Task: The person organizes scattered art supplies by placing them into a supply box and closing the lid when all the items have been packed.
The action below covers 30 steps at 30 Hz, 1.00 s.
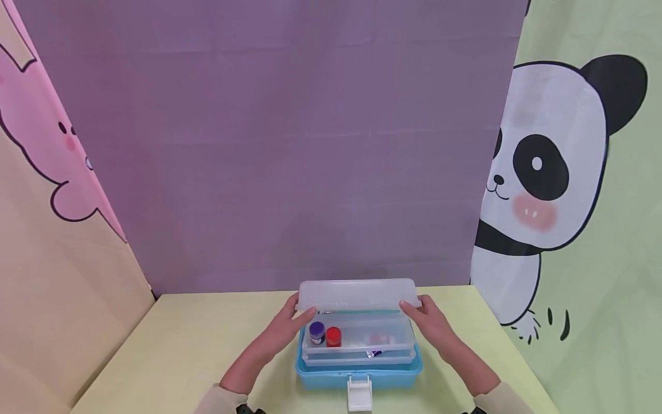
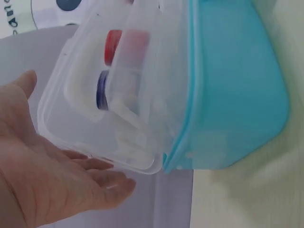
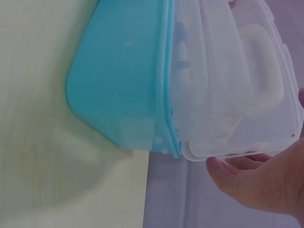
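Note:
A light blue storage box [image 1: 320, 378] stands on the table with its clear lid [image 1: 357, 293] raised at the back. My left hand [image 1: 281, 333] holds the lid's left edge, fingers behind it and thumb toward the front. At the opposite edge, my right hand [image 1: 434, 330] holds the lid likewise. Clear tiered trays [image 1: 357, 361] sit raised above the box. They carry a purple-capped jar [image 1: 317, 332], a red-capped jar [image 1: 333, 337] and a thin green-handled brush [image 1: 362, 311]. A small purple-and-white item [image 1: 374, 353] shows lower down, partly veiled by plastic.
A white latch [image 1: 359, 394] hangs at the box's front. The pale yellow table [image 1: 196, 345] extends to both sides. Behind it hangs a purple cloth [image 1: 289, 144], with cartoon-printed walls [image 1: 584, 287] flanking it.

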Each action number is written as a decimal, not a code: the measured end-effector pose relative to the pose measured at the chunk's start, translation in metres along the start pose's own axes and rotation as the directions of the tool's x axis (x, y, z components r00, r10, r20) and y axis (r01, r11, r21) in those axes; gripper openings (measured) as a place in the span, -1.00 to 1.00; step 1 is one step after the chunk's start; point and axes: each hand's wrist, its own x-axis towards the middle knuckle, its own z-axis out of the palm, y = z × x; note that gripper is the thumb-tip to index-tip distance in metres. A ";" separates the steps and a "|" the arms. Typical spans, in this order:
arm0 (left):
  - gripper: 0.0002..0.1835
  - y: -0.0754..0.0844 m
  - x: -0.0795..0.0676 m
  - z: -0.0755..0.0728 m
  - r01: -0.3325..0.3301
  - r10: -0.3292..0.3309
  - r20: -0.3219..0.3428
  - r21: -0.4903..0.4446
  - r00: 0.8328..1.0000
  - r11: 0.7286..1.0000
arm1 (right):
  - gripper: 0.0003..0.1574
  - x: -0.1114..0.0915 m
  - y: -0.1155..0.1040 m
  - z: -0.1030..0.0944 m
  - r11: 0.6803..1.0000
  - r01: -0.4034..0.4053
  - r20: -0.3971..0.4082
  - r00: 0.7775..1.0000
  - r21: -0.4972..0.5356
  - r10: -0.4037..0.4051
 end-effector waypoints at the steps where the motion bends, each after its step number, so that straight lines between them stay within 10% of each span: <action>1: -0.16 0.001 -0.002 0.002 0.002 -0.001 -0.012 0.015 1.000 1.000 | -0.21 -0.001 0.000 0.000 0.999 0.013 0.003 1.000 -0.034 -0.013; 10: -0.03 0.004 -0.017 0.022 0.079 -0.057 -0.188 0.114 0.980 0.990 | 0.24 -0.006 0.006 -0.005 0.933 0.175 0.059 0.985 -0.313 -0.165; 30: 0.00 -0.013 -0.039 0.034 -0.008 0.051 -0.202 0.207 0.978 0.978 | 0.37 -0.026 0.031 0.002 0.775 0.266 0.069 0.958 -0.573 -0.278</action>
